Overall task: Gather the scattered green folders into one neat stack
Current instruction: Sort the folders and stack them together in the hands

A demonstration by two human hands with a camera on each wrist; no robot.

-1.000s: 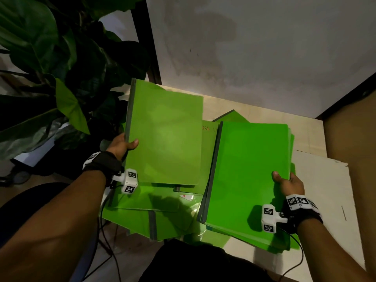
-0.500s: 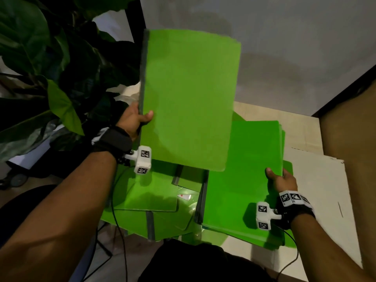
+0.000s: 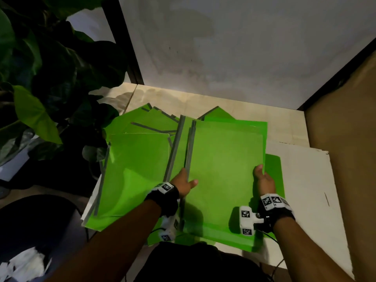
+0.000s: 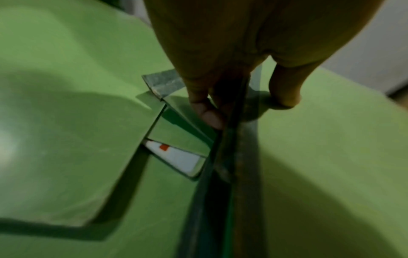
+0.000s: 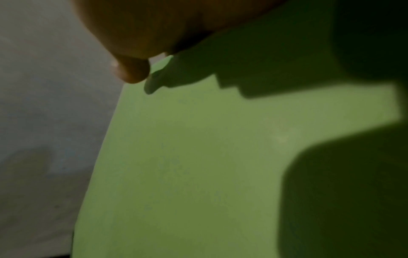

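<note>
The top green folder (image 3: 225,165) with a grey spine lies on the folder stack (image 3: 273,174) at the right of the table. My left hand (image 3: 184,183) pinches its spine edge, thumb on the cover and fingers underneath. In the left wrist view the thumb (image 4: 284,87) presses the cover (image 4: 331,157) and a fingertip (image 4: 205,111) curls under the spine (image 4: 243,174). My right hand (image 3: 263,181) grips the stack's right edge, thumb on top. The right wrist view shows that thumb (image 5: 132,69) at the folder's (image 5: 187,157) edge. Several scattered folders (image 3: 136,169) overlap at the left.
A big leafy plant (image 3: 50,78) crowds the left side. A grey wall (image 3: 223,47) closes the back and a brown panel (image 3: 345,139) the right. Pale table surface (image 3: 305,180) shows right of the stack. A white card with a red mark (image 4: 174,155) peeks out between folders.
My left hand has carried the raised folder right and down onto the right-hand stack. My right hand stays at the stack's right edge.
</note>
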